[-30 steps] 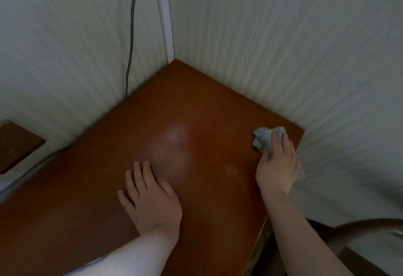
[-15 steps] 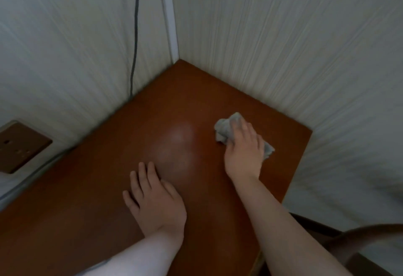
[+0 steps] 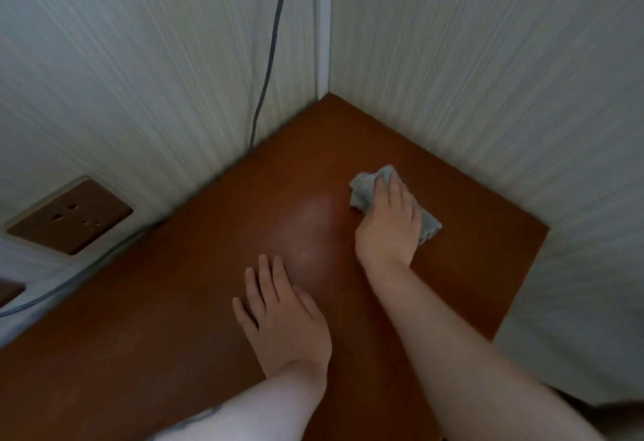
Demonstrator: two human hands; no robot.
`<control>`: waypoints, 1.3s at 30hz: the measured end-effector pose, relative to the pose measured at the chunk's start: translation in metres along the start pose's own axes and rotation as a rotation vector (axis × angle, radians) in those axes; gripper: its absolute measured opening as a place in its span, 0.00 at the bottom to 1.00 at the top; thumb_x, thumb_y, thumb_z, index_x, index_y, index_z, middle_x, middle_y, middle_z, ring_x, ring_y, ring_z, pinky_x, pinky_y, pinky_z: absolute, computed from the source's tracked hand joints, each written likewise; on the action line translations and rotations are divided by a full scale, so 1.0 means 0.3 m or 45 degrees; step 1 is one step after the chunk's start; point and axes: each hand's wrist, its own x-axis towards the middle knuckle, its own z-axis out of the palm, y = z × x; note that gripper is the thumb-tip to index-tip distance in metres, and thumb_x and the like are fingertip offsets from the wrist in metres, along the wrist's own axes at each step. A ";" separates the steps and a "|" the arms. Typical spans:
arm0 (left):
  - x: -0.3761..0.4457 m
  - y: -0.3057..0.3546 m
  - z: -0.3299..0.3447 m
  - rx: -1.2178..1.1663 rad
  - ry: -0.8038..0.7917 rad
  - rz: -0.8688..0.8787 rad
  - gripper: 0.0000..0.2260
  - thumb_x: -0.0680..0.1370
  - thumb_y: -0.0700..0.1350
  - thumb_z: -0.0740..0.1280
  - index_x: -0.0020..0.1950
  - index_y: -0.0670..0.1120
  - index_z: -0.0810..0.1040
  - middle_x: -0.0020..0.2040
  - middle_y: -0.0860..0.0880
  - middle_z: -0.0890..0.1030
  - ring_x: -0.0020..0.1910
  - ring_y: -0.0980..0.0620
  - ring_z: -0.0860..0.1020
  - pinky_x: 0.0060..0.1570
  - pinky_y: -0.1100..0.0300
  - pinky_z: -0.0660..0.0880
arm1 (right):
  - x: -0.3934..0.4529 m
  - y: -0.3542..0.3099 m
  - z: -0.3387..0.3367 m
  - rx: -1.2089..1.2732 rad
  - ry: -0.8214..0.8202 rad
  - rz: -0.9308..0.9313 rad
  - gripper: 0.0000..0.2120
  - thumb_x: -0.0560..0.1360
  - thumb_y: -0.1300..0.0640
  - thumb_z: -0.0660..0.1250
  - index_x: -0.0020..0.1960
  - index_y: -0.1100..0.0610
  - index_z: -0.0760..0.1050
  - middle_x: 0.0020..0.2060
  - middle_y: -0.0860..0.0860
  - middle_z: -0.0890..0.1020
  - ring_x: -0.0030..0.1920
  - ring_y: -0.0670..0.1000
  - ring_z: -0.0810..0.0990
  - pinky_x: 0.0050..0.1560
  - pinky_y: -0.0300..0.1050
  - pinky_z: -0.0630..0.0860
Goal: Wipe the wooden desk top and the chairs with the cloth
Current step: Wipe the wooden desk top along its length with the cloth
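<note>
Now wiping: I'm pressing the cloth (image 3: 362, 193) on the desk top (image 3: 195, 304) near the far corner.
Right hand (image 3: 388, 228): fingers together, flat on it.
Left hand (image 3: 282, 315): fingers slightly spread, bracing.
Remaining: probably more desk; chairs aren't showing.

Reddish wooden desk top (image 3: 216, 318) in a wall corner bears a crumpled grey cloth (image 3: 362, 193)

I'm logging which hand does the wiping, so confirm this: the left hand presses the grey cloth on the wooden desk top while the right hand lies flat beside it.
Wrong on the hands: they are swapped. The head view shows the right hand pressing the grey cloth on the wooden desk top, while the left hand lies flat beside it.
</note>
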 end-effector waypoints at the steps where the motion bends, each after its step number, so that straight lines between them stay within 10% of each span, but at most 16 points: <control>1: 0.004 0.000 0.001 -0.019 0.002 -0.004 0.25 0.80 0.49 0.45 0.77 0.51 0.61 0.78 0.53 0.59 0.77 0.50 0.52 0.74 0.44 0.49 | -0.057 -0.040 0.012 0.039 0.028 -0.066 0.28 0.76 0.59 0.52 0.76 0.56 0.61 0.76 0.55 0.62 0.75 0.56 0.59 0.74 0.52 0.56; 6: 0.002 -0.001 0.010 0.009 -0.043 0.013 0.25 0.80 0.50 0.43 0.79 0.53 0.52 0.79 0.54 0.50 0.78 0.51 0.45 0.75 0.46 0.44 | -0.019 -0.225 0.058 0.081 -0.395 -0.823 0.28 0.79 0.58 0.53 0.78 0.50 0.53 0.78 0.50 0.52 0.77 0.52 0.48 0.75 0.47 0.45; 13: 0.008 -0.003 0.022 -0.008 0.022 0.025 0.26 0.78 0.51 0.45 0.74 0.50 0.66 0.75 0.52 0.64 0.76 0.49 0.57 0.73 0.44 0.52 | 0.080 -0.028 0.020 -0.116 -0.087 0.027 0.28 0.81 0.55 0.52 0.79 0.54 0.47 0.78 0.53 0.48 0.78 0.54 0.46 0.76 0.50 0.45; 19: 0.007 -0.001 0.023 -0.012 -0.022 -0.013 0.23 0.81 0.48 0.47 0.77 0.52 0.58 0.78 0.54 0.56 0.78 0.51 0.48 0.74 0.47 0.45 | 0.068 -0.121 0.030 0.030 -0.384 -0.820 0.27 0.81 0.56 0.53 0.78 0.50 0.51 0.78 0.48 0.51 0.77 0.50 0.47 0.75 0.46 0.43; 33: -0.001 -0.022 0.004 -0.149 0.000 0.054 0.23 0.82 0.48 0.50 0.77 0.50 0.57 0.79 0.51 0.55 0.78 0.50 0.47 0.75 0.46 0.43 | -0.151 0.350 -0.131 0.017 0.083 0.433 0.26 0.82 0.57 0.52 0.79 0.52 0.52 0.78 0.51 0.52 0.77 0.52 0.50 0.76 0.51 0.48; 39: -0.015 -0.060 -0.045 -0.847 0.158 -0.015 0.19 0.80 0.37 0.57 0.70 0.46 0.70 0.74 0.50 0.66 0.74 0.54 0.61 0.76 0.55 0.49 | -0.617 0.053 -0.072 0.042 -0.326 -0.646 0.30 0.73 0.56 0.63 0.75 0.50 0.63 0.74 0.50 0.65 0.75 0.51 0.60 0.72 0.50 0.59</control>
